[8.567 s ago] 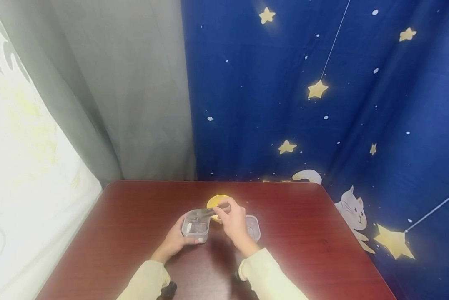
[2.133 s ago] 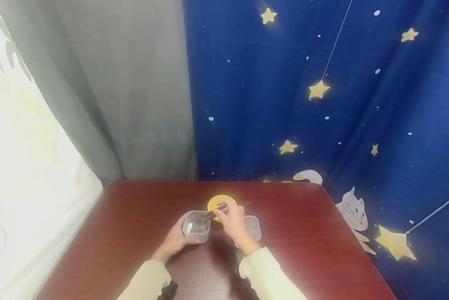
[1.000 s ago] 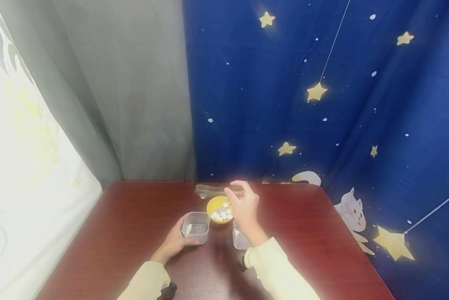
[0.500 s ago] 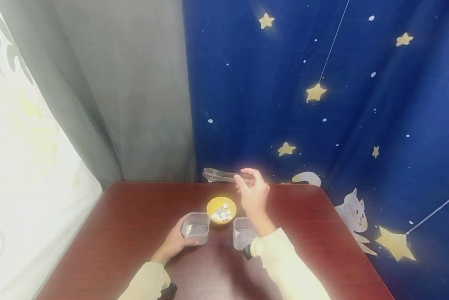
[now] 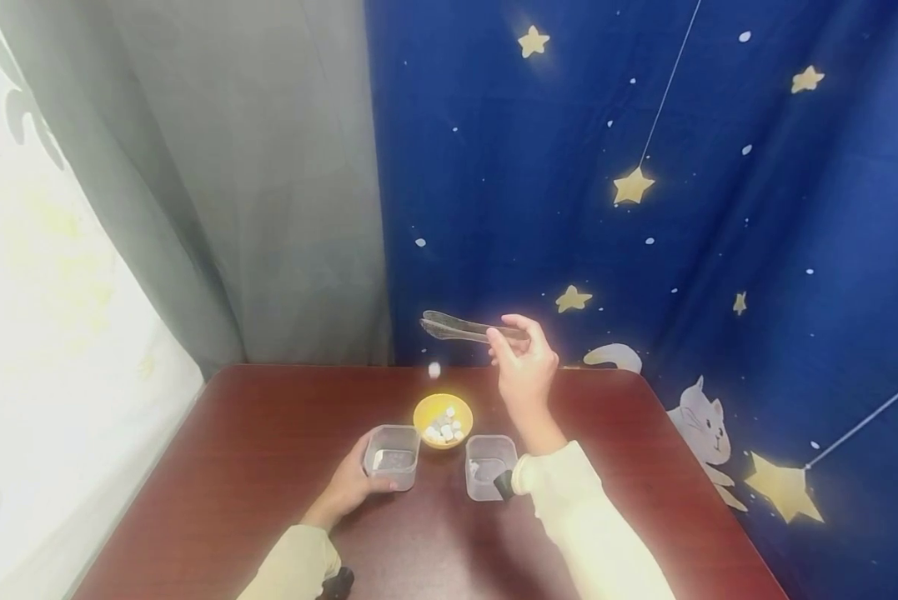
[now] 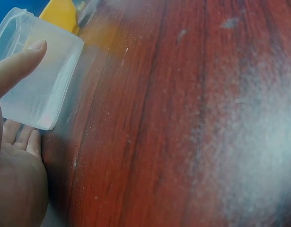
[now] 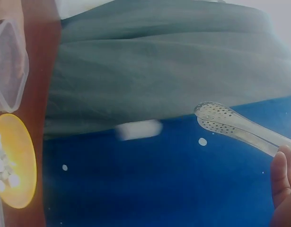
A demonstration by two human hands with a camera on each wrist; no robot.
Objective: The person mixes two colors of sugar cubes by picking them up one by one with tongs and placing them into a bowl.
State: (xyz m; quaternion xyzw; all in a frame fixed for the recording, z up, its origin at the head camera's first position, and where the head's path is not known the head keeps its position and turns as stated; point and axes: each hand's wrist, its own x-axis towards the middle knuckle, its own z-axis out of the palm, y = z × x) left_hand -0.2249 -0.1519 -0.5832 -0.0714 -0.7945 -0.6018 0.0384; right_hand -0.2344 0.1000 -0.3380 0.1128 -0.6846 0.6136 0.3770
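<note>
My right hand pinches a pair of tongs high above the table's far edge. Their perforated tips lie close together. Below them, a white marshmallow-like piece hangs in mid-air, blurred in the right wrist view. Under it stands a yellow bowl with several similar white pieces. My left hand holds a clear plastic container left of the bowl. In the left wrist view, the thumb lies along the container's side and the other fingers are partly hidden.
A second clear plastic container stands on the dark red table, to the right of the bowl and beside my right cuff. A grey curtain and a blue star-patterned curtain hang behind the far edge.
My right hand has lifted the tongs from the left container, up and to the right past the bowl. The white piece has left the tips and is in the air. The left hand stays put.
</note>
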